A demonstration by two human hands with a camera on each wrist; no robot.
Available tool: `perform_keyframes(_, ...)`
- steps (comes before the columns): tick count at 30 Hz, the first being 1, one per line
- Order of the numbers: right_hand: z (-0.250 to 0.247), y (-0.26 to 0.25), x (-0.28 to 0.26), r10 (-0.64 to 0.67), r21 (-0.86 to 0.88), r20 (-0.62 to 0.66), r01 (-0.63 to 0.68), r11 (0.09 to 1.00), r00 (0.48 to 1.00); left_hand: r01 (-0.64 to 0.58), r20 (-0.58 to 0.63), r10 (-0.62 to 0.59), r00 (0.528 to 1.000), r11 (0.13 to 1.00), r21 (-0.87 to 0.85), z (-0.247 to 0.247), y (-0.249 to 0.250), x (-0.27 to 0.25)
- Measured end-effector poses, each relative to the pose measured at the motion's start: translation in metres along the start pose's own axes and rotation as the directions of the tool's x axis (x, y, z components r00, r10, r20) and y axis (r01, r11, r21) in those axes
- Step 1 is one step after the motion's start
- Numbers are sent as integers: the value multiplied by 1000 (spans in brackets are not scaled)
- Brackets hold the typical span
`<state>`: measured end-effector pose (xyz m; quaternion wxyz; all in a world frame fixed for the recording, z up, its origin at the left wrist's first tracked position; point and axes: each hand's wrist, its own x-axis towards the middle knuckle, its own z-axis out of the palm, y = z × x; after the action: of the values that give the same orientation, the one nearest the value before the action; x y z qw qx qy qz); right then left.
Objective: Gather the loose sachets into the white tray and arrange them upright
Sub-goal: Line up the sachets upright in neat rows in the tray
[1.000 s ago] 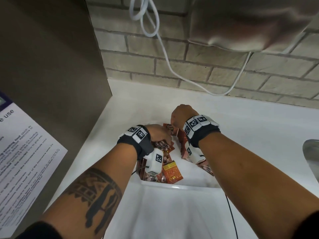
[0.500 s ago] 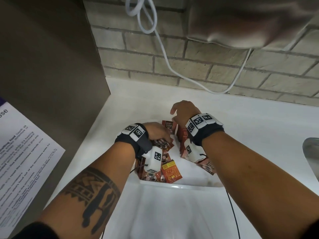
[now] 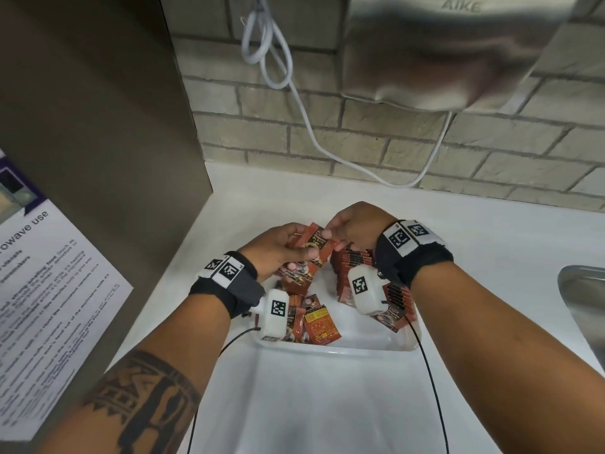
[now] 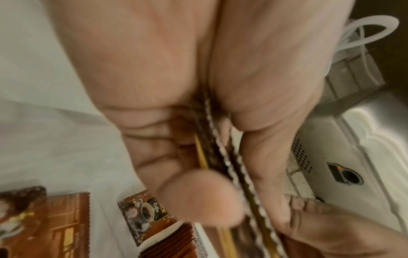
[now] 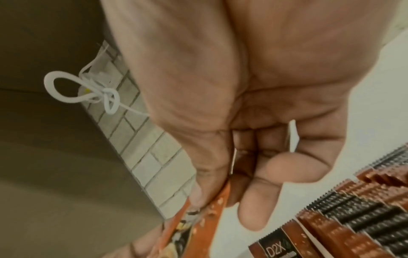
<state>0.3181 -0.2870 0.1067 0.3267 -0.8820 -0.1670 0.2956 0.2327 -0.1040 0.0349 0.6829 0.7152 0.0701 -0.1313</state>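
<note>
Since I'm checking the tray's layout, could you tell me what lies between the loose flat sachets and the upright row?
In the head view, a bare strip of white tray floor separates the flat sachets from the upright row.

Looked like a shared break room or office pantry: a white counter against a painted brick wall, a steel sink at the right, a printed "microwave use" notice on the left, and an AIKE wall unit overhead.
</note>
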Motion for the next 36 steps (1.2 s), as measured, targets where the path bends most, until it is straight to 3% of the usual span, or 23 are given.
perform_keyframes(4,-7,-2,-6,-43,77,-4,43,996,999,-69,-61,69,996,998,13,5,3,-6)
perform_keyframes(7,-12,-6,-7,-96,9,-43,96,995,994,-70,-95,75,993,996,56,6,3,-8)
perform_keyframes(10,-14,-7,-2,-163,-119,-193,142,983,968,0,-119,30,992,970,244,2,-2,-7)
perform_keyframes(12,-12,-10,2,-200,-265,-231,136,955,952,105,-129,-63,990,927,359,-1,-2,-8)
perform_keyframes(16,2,-9,21,-155,-452,-164,65,889,974,279,-40,-295,955,841,465,7,-1,-5)
perform_keyframes(19,17,-2,41,-73,-538,-135,-11,843,988,286,-7,-330,944,809,514,14,-2,6)
perform_keyframes(24,36,6,73,28,-629,-190,-143,765,981,285,25,-369,929,756,590,20,-1,29)
perform_keyframes(26,40,6,79,49,-664,-188,-164,729,981,252,40,-374,927,696,672,20,1,36)
perform_keyframes(29,40,7,87,48,-656,-168,-148,740,985,196,73,-384,920,615,764,22,5,45)
perform_keyframes(36,34,4,85,33,-562,-135,-104,821,990,220,24,-370,929,602,768,23,5,53)
